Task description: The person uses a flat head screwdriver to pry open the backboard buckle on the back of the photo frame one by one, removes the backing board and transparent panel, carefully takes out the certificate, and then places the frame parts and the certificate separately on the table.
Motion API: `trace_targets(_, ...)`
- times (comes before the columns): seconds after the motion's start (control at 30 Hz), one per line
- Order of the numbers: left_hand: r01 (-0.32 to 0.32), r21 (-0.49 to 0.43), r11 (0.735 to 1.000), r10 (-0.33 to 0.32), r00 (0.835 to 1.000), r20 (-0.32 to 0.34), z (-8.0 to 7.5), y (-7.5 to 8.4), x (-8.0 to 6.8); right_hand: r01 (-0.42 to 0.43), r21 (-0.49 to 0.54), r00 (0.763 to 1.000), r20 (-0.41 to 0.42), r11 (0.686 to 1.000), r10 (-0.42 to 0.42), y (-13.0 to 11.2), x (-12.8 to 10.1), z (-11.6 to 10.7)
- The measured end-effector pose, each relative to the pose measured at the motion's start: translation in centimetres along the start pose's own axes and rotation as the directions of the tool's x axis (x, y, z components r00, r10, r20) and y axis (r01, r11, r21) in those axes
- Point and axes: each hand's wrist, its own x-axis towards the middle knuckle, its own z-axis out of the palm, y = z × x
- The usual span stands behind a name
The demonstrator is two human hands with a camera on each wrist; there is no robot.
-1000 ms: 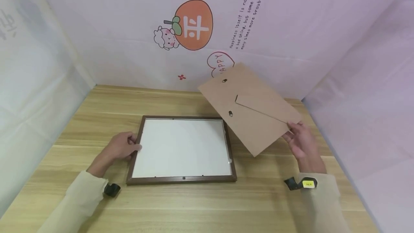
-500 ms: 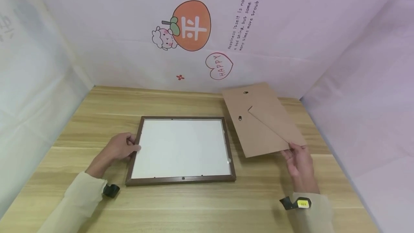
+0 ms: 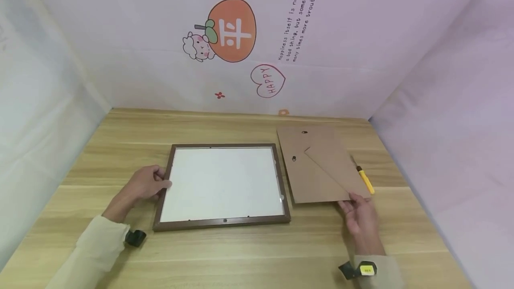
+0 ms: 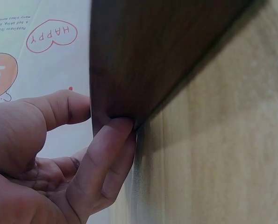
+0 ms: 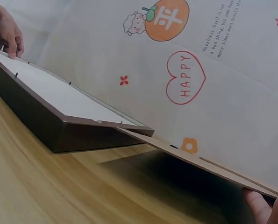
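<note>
A dark brown picture frame [image 3: 221, 224] lies face down on the table, a white sheet [image 3: 222, 184] inside it. My left hand [image 3: 146, 184] holds its left side, thumb on top of the edge and fingertips against the outer side [image 4: 143, 60]. To the right, my right hand [image 3: 361, 217] pinches the near edge of a brown backing board [image 3: 317, 173], thumb on top and fingers beneath. The board carries two small hangers and a fold-out stand flap. In the right wrist view the backing board [image 5: 199, 163] is tilted, with a shadowed gap over the table.
A screwdriver [image 3: 365, 179] with a yellow handle lies at the board's right edge, its tip toward the back. Small dark tabs stand along the frame's inner edge. Printed white cloth [image 3: 160, 48] walls the table at the back and both sides.
My right hand has brought the backing board down and toward me, from raised and slanted to low over the table beside the frame. The screwdriver has come into sight. My left hand stays put.
</note>
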Motion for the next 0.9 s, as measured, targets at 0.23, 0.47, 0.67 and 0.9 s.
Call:
trace_targets(0.23,-0.022,-0.002,1.0,0.022,1.0,0.002,0.2,0.0,-0.2,-0.042,-0.032,0.998,-0.042,0.999,0.04,0.5,-0.2,0.2)
trace_targets(0.47,-0.02,-0.003,1.0,0.02,1.0,0.005,0.1,-0.1,-0.3,-0.112,-0.066,0.992,-0.061,0.992,0.108,0.1,-0.2,0.1)
trace_targets(0.67,-0.024,-0.003,1.0,0.024,1.0,0.013,0.1,-0.1,-0.2,-0.148,-0.033,0.989,-0.01,0.988,0.148,-0.4,-0.3,0.1)
trace_targets(0.9,-0.037,0.006,0.999,0.036,0.999,0.014,-0.1,-0.1,-0.1,-0.172,0.04,0.984,0.054,0.984,0.17,-1.1,-0.9,0.9)
